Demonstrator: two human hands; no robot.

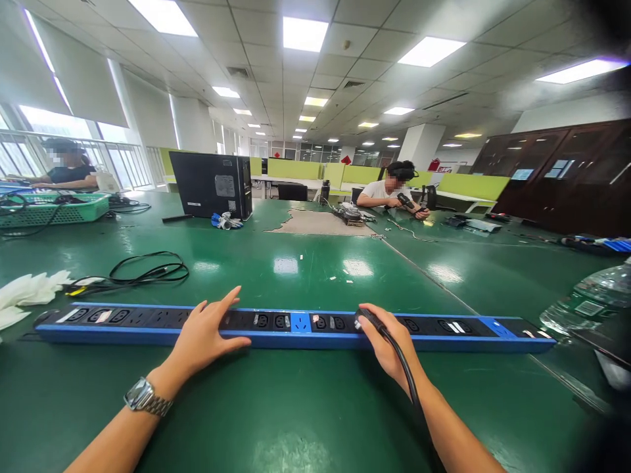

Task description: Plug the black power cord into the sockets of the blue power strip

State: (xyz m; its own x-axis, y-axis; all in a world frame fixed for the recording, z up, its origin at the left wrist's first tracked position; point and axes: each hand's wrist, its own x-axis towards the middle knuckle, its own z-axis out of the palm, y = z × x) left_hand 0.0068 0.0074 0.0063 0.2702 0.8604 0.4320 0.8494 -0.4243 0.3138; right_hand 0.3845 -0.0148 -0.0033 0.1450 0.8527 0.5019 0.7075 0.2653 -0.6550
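A long blue and black power strip (345, 340) lies crosswise on the green table (305, 401), with rows of sockets facing up. My left hand (210, 332) is over its left half, fingers and thumb spread, holding nothing. On that wrist is a metal watch (145, 396). My right hand (389, 338) grips the plug of a black power cord (407, 368) at a socket right of the middle. The plug is mostly covered by my fingers, so I cannot tell how deep it sits. From there the cord runs down along my right forearm.
A coiled black cable (148, 272) and white tissue (34, 292) lie at the left. Farther back stand a green basket (73, 209) and a black computer case (207, 184). A plastic bottle (594, 299) lies at the right. Two people sit beyond, one (394, 190) holding a tool.
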